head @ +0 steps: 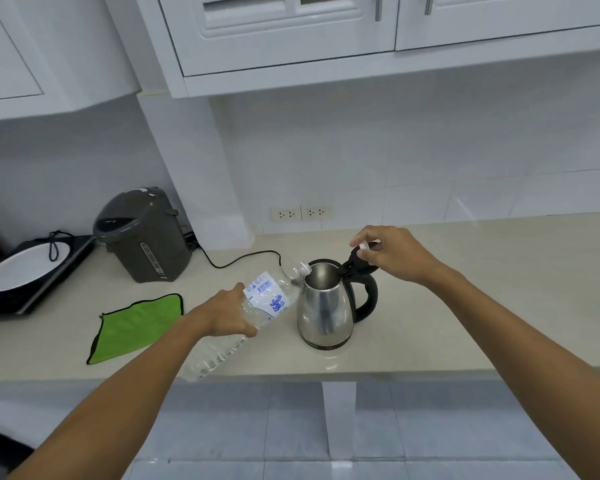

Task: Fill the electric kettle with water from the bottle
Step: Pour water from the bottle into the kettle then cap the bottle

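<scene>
A steel electric kettle (326,306) with a black handle stands on the beige counter, its black lid (359,263) swung open. My left hand (227,311) grips a clear plastic water bottle (267,299) with a blue-printed label, tilted so its open neck rests at the kettle's rim. My right hand (392,252) hovers over the open lid and pinches the small white bottle cap (363,247) between its fingers. Whether water is flowing I cannot tell.
A green cloth (136,327) lies left of the kettle. A grey hot-water dispenser (144,235) stands at the back left, its black cord (243,259) trailing toward the kettle. A black cooktop with a white plate (18,268) sits far left. Wall sockets (302,213) are behind.
</scene>
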Motion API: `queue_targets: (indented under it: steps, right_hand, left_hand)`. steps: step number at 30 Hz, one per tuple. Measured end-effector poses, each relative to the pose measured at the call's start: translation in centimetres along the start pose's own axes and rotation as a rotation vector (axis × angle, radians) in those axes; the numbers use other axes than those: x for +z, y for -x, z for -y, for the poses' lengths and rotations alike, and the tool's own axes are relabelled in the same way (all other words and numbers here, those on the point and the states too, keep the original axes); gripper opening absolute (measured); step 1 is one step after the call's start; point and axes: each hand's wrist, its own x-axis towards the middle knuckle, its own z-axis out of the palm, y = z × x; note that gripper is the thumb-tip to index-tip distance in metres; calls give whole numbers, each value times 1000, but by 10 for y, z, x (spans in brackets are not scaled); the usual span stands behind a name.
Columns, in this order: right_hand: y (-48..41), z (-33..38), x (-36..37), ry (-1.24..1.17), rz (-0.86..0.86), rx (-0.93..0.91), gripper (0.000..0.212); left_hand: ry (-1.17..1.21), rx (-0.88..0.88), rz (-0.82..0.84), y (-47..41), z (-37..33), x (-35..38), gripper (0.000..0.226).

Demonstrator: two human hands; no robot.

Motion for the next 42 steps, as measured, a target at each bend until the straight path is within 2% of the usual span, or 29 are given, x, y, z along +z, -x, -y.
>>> queue_targets:
  steps: [23, 31, 37, 42]
  right_hand:
    - [33, -18, -6, -42, -74, 92, 12]
    - [33, -23, 1, -67, -73, 86, 12]
    - [31, -26, 4, -76, -73, 92, 10]
    - [28, -27, 6, -79, -79, 95, 11]
  left_hand:
    - [-199, -46, 20, -17, -15, -13, 78]
    - [-223, -58, 33, -20, -18, -17, 75]
    - [-241, -64, 33, -20, -16, -17, 85]
    - [-251, -60, 39, -20, -17, -16, 79]
